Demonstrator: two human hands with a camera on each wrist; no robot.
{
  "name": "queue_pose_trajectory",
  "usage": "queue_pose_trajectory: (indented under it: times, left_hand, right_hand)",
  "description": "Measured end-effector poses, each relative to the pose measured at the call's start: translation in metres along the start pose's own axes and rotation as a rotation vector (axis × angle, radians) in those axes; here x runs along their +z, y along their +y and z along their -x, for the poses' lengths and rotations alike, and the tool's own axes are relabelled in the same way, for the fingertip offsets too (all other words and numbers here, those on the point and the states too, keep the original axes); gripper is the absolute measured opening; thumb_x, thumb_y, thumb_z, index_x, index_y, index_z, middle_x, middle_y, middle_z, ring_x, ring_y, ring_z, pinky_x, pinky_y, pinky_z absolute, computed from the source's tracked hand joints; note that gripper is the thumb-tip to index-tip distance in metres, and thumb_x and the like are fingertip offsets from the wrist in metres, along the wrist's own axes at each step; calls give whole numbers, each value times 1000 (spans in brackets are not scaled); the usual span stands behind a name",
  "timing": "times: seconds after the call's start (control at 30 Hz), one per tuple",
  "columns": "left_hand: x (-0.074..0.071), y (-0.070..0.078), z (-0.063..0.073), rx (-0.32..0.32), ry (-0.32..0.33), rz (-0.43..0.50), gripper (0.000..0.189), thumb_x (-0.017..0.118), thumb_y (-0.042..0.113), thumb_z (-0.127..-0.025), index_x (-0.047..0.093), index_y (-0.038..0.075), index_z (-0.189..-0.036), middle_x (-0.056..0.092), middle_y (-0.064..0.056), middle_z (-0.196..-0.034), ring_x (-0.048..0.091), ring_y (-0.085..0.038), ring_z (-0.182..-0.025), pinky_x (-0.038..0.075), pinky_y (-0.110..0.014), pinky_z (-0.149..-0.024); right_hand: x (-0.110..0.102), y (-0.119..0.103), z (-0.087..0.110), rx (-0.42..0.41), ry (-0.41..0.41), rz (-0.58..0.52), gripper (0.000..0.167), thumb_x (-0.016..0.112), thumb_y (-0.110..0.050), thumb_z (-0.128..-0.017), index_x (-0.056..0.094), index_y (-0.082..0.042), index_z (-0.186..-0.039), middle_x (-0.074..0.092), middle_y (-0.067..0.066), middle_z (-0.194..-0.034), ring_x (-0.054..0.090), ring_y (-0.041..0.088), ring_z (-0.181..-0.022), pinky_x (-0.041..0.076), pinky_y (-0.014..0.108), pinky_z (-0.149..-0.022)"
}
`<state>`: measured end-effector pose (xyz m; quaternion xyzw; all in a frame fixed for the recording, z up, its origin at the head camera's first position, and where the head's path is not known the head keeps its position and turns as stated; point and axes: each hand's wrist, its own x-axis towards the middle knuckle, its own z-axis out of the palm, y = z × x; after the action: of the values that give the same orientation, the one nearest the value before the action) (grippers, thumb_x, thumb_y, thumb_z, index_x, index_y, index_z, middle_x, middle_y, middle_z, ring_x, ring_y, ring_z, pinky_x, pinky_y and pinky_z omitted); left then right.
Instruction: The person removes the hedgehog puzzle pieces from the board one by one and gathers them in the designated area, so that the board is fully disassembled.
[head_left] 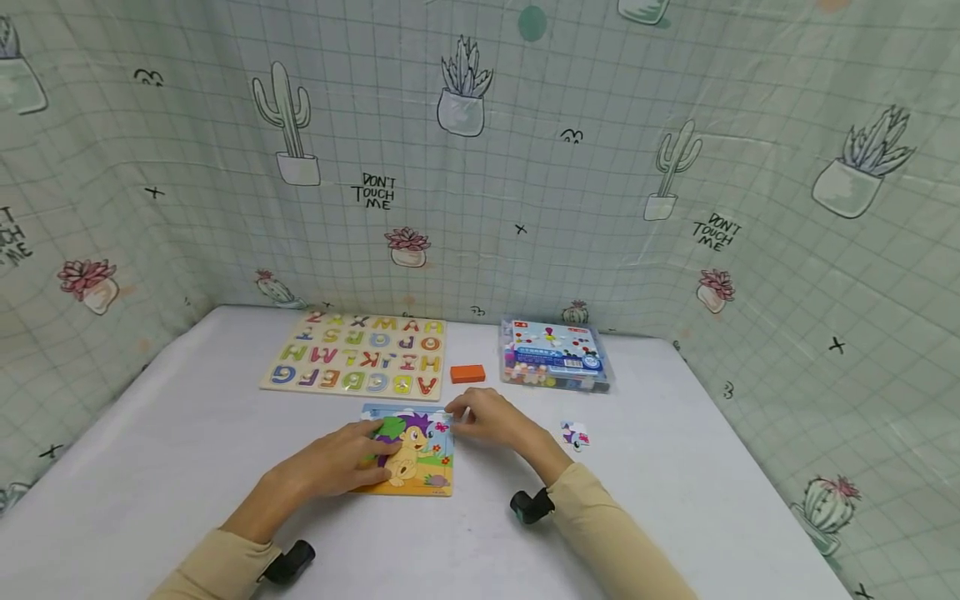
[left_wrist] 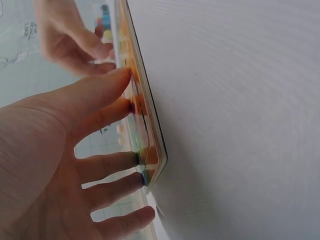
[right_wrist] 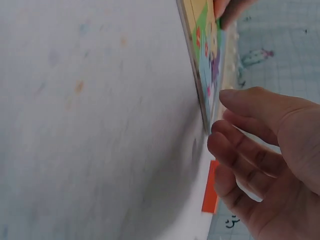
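A jigsaw puzzle with a purple-spined hedgehog picture lies flat on the table in the head view. Across its left part rests my left hand, fingers spread, the fingertips touching the board. The left wrist view shows those fingertips along the puzzle's edge. At the puzzle's upper right corner is my right hand, its fingers loosely bent. In the right wrist view nothing shows between the right thumb and fingers; whether they touch the corner cannot be told. A loose puzzle piece lies right of the right hand.
Behind the puzzle lies a wooden alphabet board with coloured letters. An orange block sits beside it. A clear plastic box with a blue printed sheet stands further right. A patterned curtain hangs behind the white table.
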<state>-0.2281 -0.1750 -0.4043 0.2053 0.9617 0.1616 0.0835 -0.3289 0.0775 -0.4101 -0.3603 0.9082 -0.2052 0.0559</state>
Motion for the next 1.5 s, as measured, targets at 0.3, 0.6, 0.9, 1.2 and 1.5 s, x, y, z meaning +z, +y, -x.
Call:
queue_pose_trajectory:
  times: [0.3,0.6,0.9,1.2,1.5]
  left_hand:
    - [-2,0,-2,-2,-1,-1,42,66,35,-93,64,16,-131,42,-26,-150,40,-46,-138,36,-64,-110]
    - [-3,1,-1,5,-4,5,43,67,35,-93,65,15,-130,42,-28,-149,40,-47,-138,36,-65,-109]
    - [-2,0,0,9,-8,17,43,67,35,-92,65,14,-130,41,-29,-149,40,-48,-137,36,-65,-109]
    - [2,1,0,13,-7,38,43,67,35,-92,65,14,-129,41,-29,-149,39,-48,-137,35,-65,-109]
    - [1,1,-1,8,-5,19,44,68,35,-92,65,14,-130,42,-29,-149,40,-48,-137,37,-66,-107]
  right_hand:
    - [12,-16,-20,33,-20,2,25,71,-21,-91,74,-8,-112,72,2,-97,59,6,-79,50,16,-71]
    - [16,-27,-26,68,-18,26,22,70,-23,-92,75,-11,-110,72,-2,-97,59,6,-86,51,17,-76]
    - [18,-32,-27,112,0,42,19,72,-25,-90,76,-13,-105,72,-4,-92,61,5,-83,51,18,-73]
    - [22,-35,-29,170,16,-3,14,74,-25,-88,72,-12,-94,66,-5,-82,54,4,-70,47,17,-65]
    - [23,-34,-31,199,41,-48,10,74,-22,-88,71,-12,-90,63,-5,-80,52,4,-68,45,16,-61]
